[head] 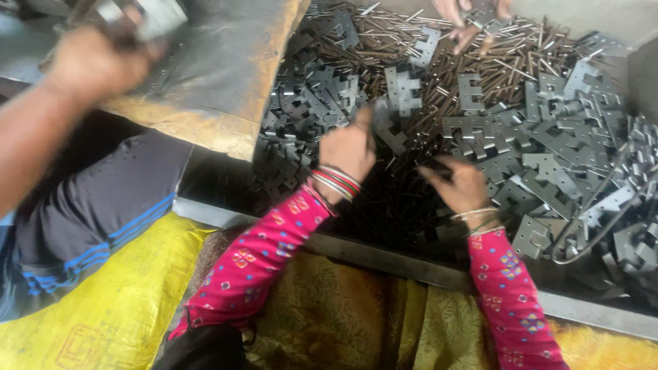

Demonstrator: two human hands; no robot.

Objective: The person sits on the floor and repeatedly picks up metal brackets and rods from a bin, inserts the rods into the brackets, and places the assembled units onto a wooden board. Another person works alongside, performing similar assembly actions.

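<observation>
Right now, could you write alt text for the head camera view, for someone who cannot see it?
A person in pink patterned sleeves reaches into a heap of flat grey metal hinge plates and thin metal pins: the left hand grips one plate, the right hand rests among the pins. A co-worker's blurred hand works at upper left.

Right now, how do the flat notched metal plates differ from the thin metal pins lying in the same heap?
The notched plates are flat, wide, pale grey pieces with cut-out tabs; the pins are thin, straight, darker rods. The plates lie mostly on top and to the right, while the pins show beneath and at the far edge. Both are metal, loose and jumbled together, and the person's left hand and right hand reach into them.
</observation>
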